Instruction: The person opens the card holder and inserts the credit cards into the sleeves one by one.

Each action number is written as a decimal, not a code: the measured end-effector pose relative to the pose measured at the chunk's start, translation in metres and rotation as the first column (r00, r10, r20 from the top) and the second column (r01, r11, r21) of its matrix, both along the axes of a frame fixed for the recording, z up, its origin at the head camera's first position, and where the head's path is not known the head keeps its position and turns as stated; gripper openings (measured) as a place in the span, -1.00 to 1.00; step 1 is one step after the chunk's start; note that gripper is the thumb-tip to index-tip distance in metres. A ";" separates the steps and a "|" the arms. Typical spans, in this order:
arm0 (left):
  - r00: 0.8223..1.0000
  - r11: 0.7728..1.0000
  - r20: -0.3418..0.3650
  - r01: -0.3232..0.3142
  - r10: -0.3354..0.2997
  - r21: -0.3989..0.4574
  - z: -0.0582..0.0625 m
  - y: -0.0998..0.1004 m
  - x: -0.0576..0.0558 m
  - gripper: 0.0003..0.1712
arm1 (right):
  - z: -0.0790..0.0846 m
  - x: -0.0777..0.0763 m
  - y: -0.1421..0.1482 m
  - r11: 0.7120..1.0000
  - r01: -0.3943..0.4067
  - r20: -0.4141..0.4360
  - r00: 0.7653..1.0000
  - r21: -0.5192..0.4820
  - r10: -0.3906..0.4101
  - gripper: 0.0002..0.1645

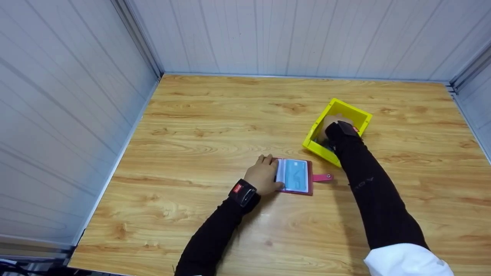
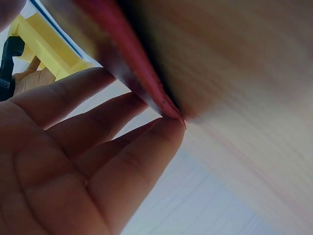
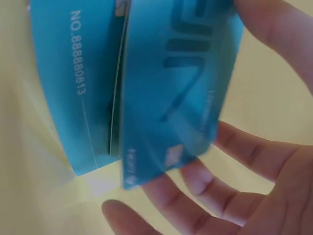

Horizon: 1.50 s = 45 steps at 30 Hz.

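The right hand (image 1: 332, 124) is gripping a blue card (image 3: 178, 93) inside the yellow bin (image 1: 321, 152) and should be parting it from other cards (image 3: 73, 93); the left hand (image 1: 264, 177) is gripping the card holder (image 1: 310, 180), near-left of the bin.

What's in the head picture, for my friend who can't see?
A person's right hand reaches into a yellow bin, while their left hand touches an open card holder showing a blue card, all on a wooden table.
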<state>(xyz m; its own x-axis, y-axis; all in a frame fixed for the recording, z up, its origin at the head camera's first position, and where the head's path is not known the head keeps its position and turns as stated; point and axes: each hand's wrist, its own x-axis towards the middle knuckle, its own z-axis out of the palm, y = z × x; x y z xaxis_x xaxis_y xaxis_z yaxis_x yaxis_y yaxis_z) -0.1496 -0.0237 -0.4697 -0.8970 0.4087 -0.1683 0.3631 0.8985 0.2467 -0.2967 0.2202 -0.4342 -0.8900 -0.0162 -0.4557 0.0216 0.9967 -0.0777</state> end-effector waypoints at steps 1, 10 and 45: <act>1.000 1.000 0.000 0.000 0.000 0.001 0.000 0.000 0.000 -0.08 | 0.000 0.001 0.000 1.000 -0.002 0.000 1.000 -0.002 0.002 -0.38; 1.000 1.000 0.005 0.002 -0.002 0.008 -0.001 0.000 0.002 -0.07 | 0.027 0.017 -0.009 0.996 0.025 0.009 1.000 -0.086 -0.024 -0.56; 1.000 1.000 0.004 0.015 -0.015 0.009 -0.001 -0.001 -0.001 -0.09 | 0.056 0.060 0.019 0.609 0.067 -0.199 0.912 -0.791 -0.359 -0.59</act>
